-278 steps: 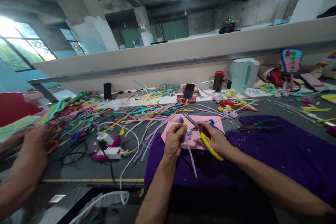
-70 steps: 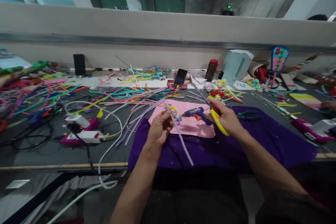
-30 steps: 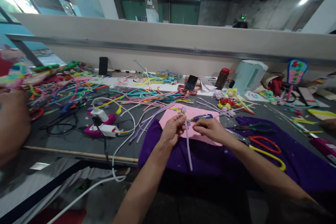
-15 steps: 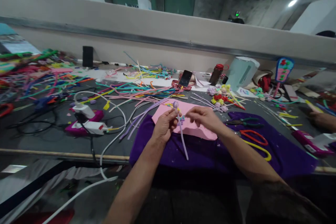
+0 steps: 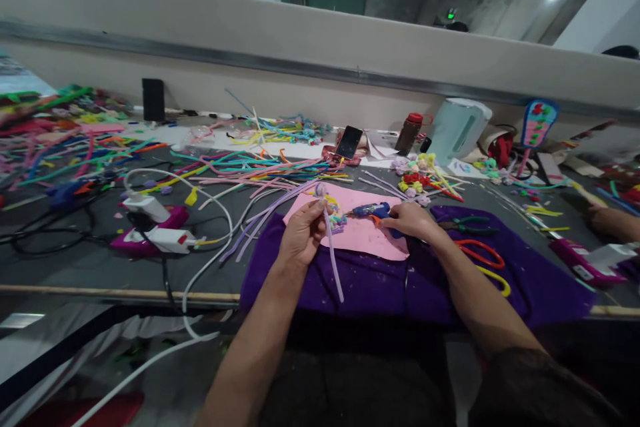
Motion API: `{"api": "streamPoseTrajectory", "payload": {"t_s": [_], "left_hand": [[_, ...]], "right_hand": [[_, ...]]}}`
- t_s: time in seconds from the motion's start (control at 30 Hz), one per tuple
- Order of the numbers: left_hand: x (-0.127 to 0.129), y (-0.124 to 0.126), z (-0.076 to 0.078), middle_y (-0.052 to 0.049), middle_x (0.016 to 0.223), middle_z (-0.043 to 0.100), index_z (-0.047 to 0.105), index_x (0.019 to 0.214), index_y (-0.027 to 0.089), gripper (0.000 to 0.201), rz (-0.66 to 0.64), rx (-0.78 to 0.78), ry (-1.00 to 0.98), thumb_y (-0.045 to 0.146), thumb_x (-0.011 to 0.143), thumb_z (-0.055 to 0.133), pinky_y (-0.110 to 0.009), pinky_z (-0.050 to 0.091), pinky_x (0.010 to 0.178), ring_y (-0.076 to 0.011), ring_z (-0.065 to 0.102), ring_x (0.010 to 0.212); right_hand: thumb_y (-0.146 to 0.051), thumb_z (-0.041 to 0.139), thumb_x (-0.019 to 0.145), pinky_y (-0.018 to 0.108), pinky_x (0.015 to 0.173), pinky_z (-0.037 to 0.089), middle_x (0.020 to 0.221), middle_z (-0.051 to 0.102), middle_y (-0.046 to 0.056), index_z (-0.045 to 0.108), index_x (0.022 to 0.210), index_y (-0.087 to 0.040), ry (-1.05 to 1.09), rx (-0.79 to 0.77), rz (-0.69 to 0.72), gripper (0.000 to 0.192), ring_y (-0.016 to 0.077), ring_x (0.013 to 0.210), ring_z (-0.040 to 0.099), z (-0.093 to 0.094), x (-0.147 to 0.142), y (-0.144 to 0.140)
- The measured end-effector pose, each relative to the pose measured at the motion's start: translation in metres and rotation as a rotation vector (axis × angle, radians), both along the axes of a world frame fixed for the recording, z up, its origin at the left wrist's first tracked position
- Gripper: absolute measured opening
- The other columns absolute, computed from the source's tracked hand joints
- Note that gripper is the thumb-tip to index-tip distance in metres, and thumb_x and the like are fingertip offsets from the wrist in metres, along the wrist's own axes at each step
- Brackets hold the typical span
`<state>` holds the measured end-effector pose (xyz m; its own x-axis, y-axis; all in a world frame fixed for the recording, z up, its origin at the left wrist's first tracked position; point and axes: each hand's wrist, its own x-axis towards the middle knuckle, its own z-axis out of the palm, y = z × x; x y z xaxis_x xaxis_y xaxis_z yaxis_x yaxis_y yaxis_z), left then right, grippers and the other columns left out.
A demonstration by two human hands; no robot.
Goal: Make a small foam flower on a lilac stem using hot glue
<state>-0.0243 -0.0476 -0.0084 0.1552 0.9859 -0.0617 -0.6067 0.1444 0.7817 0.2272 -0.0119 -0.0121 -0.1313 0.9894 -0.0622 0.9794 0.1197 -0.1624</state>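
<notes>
Workbench [image 5: 75,267] runs the full width, dark grey top, low wall behind it. Purple cloth [image 5: 380,280] is spread at the near edge in front of the person, with a pink sheet [image 5: 363,233] on its far side. Big loose pile of coloured pipe cleaners [image 5: 250,170] covers the left and middle of the bench, none in any bin or tray. Pale kettle [image 5: 457,130] stands at the back right, lid shut, contents can't be seen; dark jar with a red cap [image 5: 407,133] stands just left of it, capped, contents unreadable. Phone [image 5: 349,141] is propped near the jar. White power strip [image 5: 163,239] on a magenta base sits left of the cloth, white cable looping off it. Scissors [image 5: 483,260] with red and yellow handles lie on the cloth beside the right forearm; green pliers [image 5: 470,223] lie just beyond. Left hand [image 5: 303,233] is closed, pinching a lilac pipe cleaner [image 5: 333,257] near its curled top; the stem hangs down over the cloth, small flower piece [image 5: 337,219] touching it at the top. Right hand [image 5: 410,220] is wrapped around a blue glue gun [image 5: 373,211] lying on the pink sheet, nozzle toward the flower piece. Another person's hand [image 5: 607,221] rests at far right.
</notes>
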Motion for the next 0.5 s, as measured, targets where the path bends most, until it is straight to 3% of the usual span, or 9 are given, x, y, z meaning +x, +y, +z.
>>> {"api": "streamPoseTrajectory", "payload": {"t_s": [0.17,0.37,0.5], "left_hand": [[-0.001,-0.001,0.003,0.004,0.057,0.057,0.057,0.069,0.012,0.021,0.045,-0.012,-0.026,0.027,0.061,0.069,-0.012,0.023,0.03,0.0005,0.039,0.035],[-0.002,0.0,0.002,0.004,0.058,0.057,0.058,0.069,0.013,0.019,0.087,-0.011,-0.045,0.026,0.061,0.068,-0.011,0.023,0.03,0.0005,0.04,0.036],[-0.003,0.0,0.001,0.004,0.057,0.056,0.058,0.068,0.012,0.02,0.078,-0.012,-0.054,0.027,0.061,0.068,-0.011,0.022,0.03,0.0008,0.038,0.036]], "right_hand": [[-0.049,0.055,0.067,0.022,0.043,0.025,0.053,0.054,0.001,0.06,0.063,-0.015,0.432,-0.052,-0.036,0.035,0.0103,0.047,0.045,-0.004,0.015,0.002],[-0.041,0.061,0.064,0.021,0.042,0.022,0.049,0.041,-0.005,0.049,0.058,-0.016,0.901,0.029,-0.092,0.028,0.007,0.044,0.034,-0.001,0.014,-0.001],[-0.039,0.06,0.066,0.021,0.046,0.028,0.058,0.047,-0.003,0.053,0.067,-0.016,1.099,0.026,-0.074,0.024,0.0077,0.05,0.039,0.005,0.005,-0.005]]}}
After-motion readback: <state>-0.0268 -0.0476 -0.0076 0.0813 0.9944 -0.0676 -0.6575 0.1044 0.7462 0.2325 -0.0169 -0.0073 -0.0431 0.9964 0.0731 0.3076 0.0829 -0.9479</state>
